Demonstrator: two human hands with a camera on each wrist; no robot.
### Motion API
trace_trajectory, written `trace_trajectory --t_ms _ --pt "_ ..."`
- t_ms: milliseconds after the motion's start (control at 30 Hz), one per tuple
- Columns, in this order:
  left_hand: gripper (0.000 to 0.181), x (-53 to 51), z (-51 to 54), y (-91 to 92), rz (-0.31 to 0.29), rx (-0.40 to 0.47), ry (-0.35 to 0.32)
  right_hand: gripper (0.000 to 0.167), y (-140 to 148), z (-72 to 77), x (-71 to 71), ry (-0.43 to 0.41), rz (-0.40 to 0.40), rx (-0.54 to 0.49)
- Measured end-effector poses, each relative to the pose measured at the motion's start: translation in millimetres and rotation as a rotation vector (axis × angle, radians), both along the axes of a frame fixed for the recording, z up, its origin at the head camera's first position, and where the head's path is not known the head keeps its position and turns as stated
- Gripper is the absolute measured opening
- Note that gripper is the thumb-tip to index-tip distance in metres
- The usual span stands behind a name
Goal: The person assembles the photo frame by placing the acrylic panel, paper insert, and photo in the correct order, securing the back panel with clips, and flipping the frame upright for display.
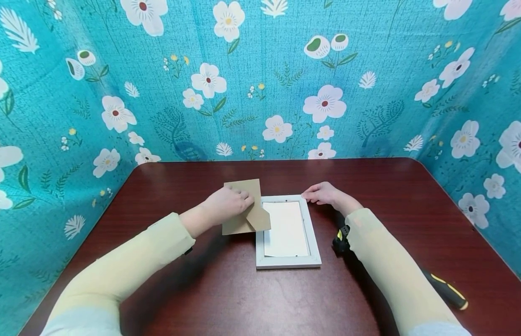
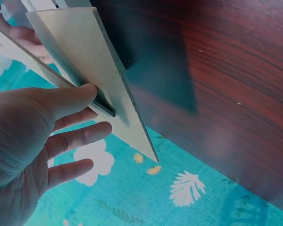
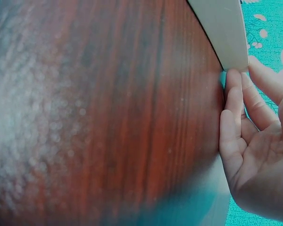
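Observation:
In the head view, a pale rectangular frame (image 1: pixel 313 238) lies on the table with a white sheet (image 1: pixel 285 228) inside it. The left hand (image 1: pixel 227 205) holds a brown backing board (image 1: pixel 249 187) tilted over the frame's left side. In the left wrist view, the thumb and index finger of the left hand (image 2: pixel 33 136) pinch a stand flap (image 2: pixel 37 63) that juts from the board (image 2: pixel 85 47); the other fingers are extended. At the frame's top right corner, the right hand (image 1: pixel 327 195) pinches the frame (image 3: pixel 226 35), its fingertips at the corner in the right wrist view.
A black and yellow handle (image 1: pixel 447 290) lies on the table (image 1: pixel 302 303) beside the right forearm. Next to the right cuff is a small black and yellow object (image 1: pixel 340 239). A teal flowered curtain (image 1: pixel 252 102) stands behind the table's far edge and at both sides.

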State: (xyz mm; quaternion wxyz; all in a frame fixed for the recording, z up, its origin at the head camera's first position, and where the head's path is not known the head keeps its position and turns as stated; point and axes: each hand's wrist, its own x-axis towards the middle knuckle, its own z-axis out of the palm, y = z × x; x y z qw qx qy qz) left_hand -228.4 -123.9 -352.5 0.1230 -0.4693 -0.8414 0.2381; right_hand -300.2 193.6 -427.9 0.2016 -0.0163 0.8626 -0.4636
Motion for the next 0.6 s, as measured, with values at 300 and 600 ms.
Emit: trace_trajectory --t_ms 300,600 --pt "0.012 1.8 -0.2 21.2 -0.059 -0.021 -0.008 0.035 -1 0.9 1.0 -0.009 0.004 -0.002" --pt "0.016 2.6 -2.6 40.3 -0.056 -0.059 -0.047 0.035 0 -1.4 -0.3 -0.003 0.006 0.001"
